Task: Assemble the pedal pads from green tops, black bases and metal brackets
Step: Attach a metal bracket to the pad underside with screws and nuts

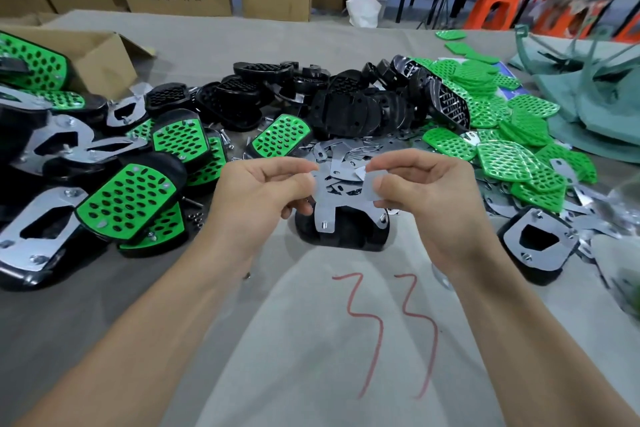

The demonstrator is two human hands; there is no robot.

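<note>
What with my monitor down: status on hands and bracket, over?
Left hand and right hand pinch metal bracket. Bracket over black base, seating unclear. Loose brackets piled behind, not obstructing.

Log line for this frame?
step: fitting bracket | left hand: pinches flat silver metal bracket | right hand: pinches same bracket | black plastic base: lying beneath bracket | seating: unclear

grey table (242, 357) bears heaps of green tops (502, 156), black bases (346, 107), metal brackets (346, 152), assembled pads (128, 201).
</note>
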